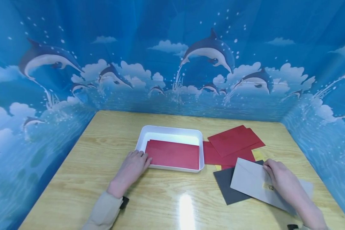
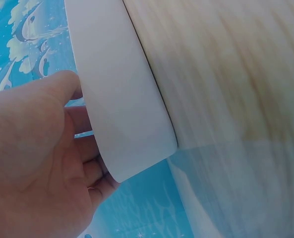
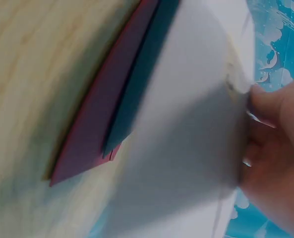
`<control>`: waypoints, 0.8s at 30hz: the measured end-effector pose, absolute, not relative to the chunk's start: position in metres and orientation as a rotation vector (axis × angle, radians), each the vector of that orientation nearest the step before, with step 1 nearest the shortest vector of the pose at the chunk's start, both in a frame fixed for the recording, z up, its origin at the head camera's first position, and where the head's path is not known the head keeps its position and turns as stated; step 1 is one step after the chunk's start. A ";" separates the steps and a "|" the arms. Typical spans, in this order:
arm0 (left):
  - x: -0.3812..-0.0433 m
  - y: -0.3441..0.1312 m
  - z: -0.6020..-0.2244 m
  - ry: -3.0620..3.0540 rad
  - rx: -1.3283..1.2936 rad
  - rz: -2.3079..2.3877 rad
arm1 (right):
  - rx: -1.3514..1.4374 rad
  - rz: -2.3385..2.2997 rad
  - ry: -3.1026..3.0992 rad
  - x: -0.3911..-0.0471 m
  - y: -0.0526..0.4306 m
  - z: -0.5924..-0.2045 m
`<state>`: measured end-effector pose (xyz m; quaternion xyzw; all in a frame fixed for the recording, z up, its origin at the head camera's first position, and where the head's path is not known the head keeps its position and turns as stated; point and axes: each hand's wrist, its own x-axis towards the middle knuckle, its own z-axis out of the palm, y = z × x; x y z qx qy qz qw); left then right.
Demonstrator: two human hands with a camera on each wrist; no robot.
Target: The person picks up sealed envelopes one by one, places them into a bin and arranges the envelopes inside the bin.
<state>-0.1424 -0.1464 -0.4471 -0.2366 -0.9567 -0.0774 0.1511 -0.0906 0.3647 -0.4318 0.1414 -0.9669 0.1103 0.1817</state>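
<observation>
A white tray (image 1: 187, 170) sits mid-table with red envelopes (image 1: 172, 155) lying in it. At its front left corner my left hand (image 1: 133, 164) grips the rim, thumb and fingers on either side of the wall (image 2: 119, 94) in the left wrist view. On the right, my right hand (image 1: 284, 182) pinches a light grey envelope (image 1: 245, 179) by its far long edge; a small gold and dark mark shows on its face. This envelope is tilted above a black envelope (image 1: 228, 188) and partly covers it.
More red envelopes (image 1: 233, 140) overlap to the right of the tray, some close against its side. Bits of yellow paper (image 1: 257, 155) peek out beneath them. A blue dolphin-print curtain (image 1: 172, 64) encloses the wooden table (image 1: 109, 134) at the back and sides.
</observation>
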 end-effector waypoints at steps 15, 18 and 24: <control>-0.144 -0.145 -0.446 -2.747 -0.665 -0.252 | 0.444 0.231 -2.511 -0.099 0.346 -0.410; -0.143 -0.145 -0.445 -2.754 -0.664 -0.256 | 0.453 0.226 -2.500 -0.102 0.341 -0.403; -0.141 -0.145 -0.444 -2.764 -0.674 -0.240 | 0.472 0.212 -2.467 -0.109 0.328 -0.391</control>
